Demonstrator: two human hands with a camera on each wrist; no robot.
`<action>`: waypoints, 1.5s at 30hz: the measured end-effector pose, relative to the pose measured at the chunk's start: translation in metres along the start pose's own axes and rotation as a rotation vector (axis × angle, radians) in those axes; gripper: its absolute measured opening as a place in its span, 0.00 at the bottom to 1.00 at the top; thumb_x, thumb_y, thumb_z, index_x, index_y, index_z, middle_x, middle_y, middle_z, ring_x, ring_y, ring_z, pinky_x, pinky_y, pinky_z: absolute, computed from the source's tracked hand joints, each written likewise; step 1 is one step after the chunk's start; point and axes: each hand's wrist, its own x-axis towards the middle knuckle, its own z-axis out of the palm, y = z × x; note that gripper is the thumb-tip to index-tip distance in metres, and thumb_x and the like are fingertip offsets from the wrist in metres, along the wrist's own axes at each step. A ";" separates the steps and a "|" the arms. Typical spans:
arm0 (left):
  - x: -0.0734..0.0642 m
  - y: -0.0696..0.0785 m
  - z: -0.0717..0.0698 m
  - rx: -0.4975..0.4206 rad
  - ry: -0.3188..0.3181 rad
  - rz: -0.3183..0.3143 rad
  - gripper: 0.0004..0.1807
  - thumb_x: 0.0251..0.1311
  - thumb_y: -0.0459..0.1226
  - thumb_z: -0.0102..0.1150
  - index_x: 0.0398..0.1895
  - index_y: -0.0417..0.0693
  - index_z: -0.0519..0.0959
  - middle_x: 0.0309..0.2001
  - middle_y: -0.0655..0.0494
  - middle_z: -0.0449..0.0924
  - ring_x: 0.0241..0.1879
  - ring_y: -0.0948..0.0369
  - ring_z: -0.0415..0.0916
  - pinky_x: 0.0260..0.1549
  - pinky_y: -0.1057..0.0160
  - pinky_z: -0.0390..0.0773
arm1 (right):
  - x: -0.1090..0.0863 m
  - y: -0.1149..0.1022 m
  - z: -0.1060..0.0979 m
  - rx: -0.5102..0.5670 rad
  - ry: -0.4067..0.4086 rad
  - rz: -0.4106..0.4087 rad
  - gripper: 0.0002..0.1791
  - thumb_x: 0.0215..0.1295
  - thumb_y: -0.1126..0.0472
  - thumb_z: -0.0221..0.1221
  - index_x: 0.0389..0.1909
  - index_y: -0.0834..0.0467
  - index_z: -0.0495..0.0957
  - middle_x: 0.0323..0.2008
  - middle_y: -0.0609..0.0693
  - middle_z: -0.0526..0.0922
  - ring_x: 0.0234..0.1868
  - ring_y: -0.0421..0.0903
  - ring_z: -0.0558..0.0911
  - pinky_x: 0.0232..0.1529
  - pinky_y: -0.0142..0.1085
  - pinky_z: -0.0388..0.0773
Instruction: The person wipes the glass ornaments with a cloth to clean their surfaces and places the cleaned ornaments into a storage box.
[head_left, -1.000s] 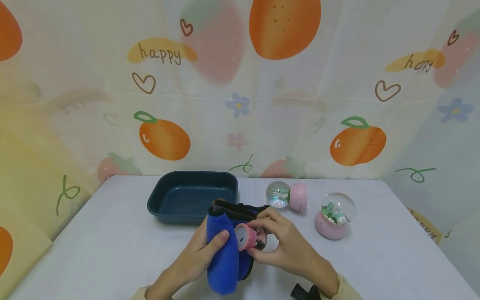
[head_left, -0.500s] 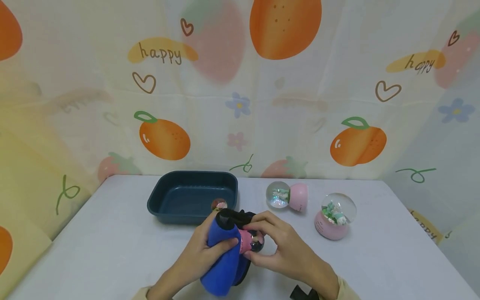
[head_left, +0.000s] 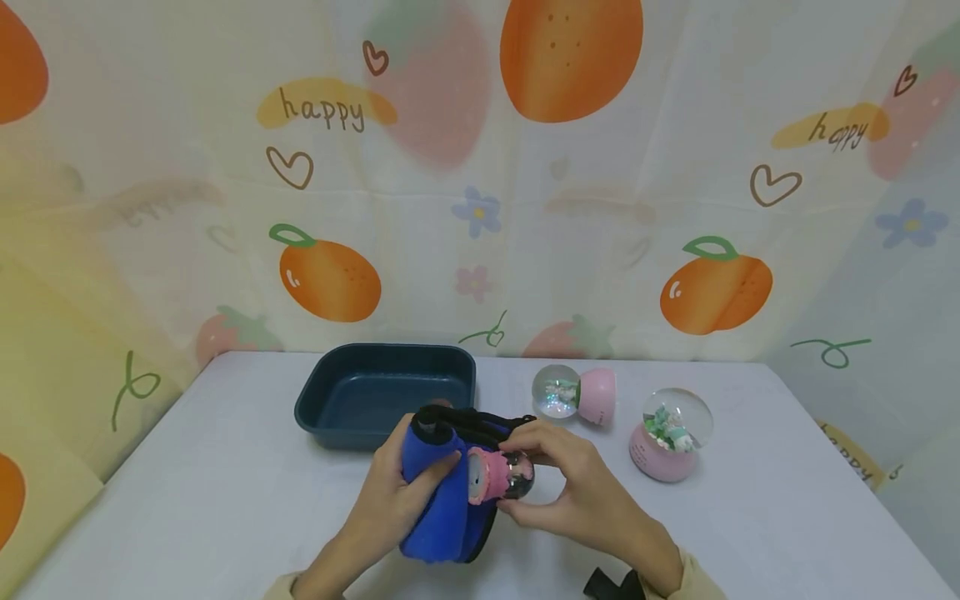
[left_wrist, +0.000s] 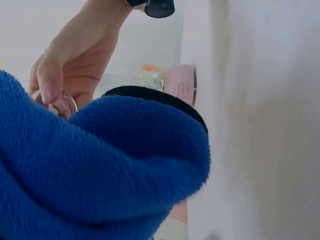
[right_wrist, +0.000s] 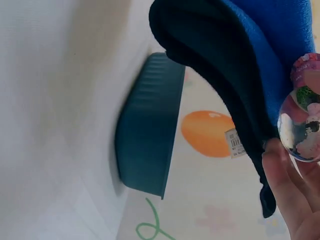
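A blue cloth with black edging is gripped in my left hand, bunched into folds with the thumb on top. My right hand pinches a small snow globe by its clear ball, between thumb and fingers. The globe lies sideways, its pink scalloped base turned toward the cloth and the pale underside partly showing. In the right wrist view a figure and a green patch show inside the glass ball. From the left wrist, the cloth covers most of the globe.
Behind the hands stands a dark teal tray, with a rounded brown top just showing at its near right corner. To its right, one pink-based snow globe lies on its side; another stands tilted. A black object sits by the right wrist.
Half a second ago the cloth covered the globe's base end; now the underside shows again. Both hands have shifted slightly, and the cloth hides more of the small globe in the tray.
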 end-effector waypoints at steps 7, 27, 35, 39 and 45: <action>-0.002 0.001 -0.006 -0.088 -0.037 -0.064 0.14 0.69 0.34 0.53 0.55 0.41 0.71 0.48 0.44 0.80 0.47 0.59 0.81 0.46 0.62 0.81 | 0.000 0.000 -0.002 -0.008 0.021 0.009 0.27 0.51 0.62 0.75 0.53 0.54 0.78 0.48 0.48 0.80 0.46 0.39 0.82 0.43 0.33 0.84; -0.002 -0.001 0.002 0.047 -0.305 -0.067 0.26 0.66 0.45 0.61 0.64 0.62 0.64 0.58 0.53 0.78 0.55 0.49 0.78 0.49 0.39 0.78 | 0.000 -0.002 0.004 -0.083 0.042 -0.093 0.28 0.47 0.62 0.77 0.51 0.59 0.80 0.45 0.51 0.82 0.37 0.38 0.78 0.37 0.24 0.81; 0.000 -0.003 0.002 0.088 -0.201 -0.030 0.19 0.66 0.43 0.61 0.59 0.56 0.72 0.49 0.54 0.84 0.47 0.55 0.84 0.43 0.52 0.84 | 0.001 -0.001 0.005 -0.152 0.000 -0.201 0.30 0.42 0.67 0.78 0.51 0.58 0.81 0.48 0.50 0.82 0.47 0.43 0.82 0.50 0.25 0.79; 0.000 -0.003 0.005 0.095 -0.137 -0.078 0.21 0.65 0.43 0.61 0.60 0.57 0.72 0.50 0.53 0.84 0.46 0.55 0.84 0.42 0.53 0.84 | 0.001 0.000 0.005 -0.177 -0.013 -0.216 0.31 0.41 0.68 0.77 0.51 0.56 0.81 0.48 0.49 0.82 0.49 0.44 0.82 0.54 0.26 0.77; -0.001 -0.002 0.006 0.035 -0.195 -0.160 0.23 0.68 0.45 0.57 0.63 0.56 0.64 0.56 0.48 0.78 0.52 0.51 0.80 0.47 0.45 0.81 | 0.001 -0.001 0.007 -0.135 0.002 -0.128 0.29 0.44 0.66 0.77 0.51 0.57 0.80 0.48 0.51 0.81 0.42 0.39 0.82 0.40 0.23 0.80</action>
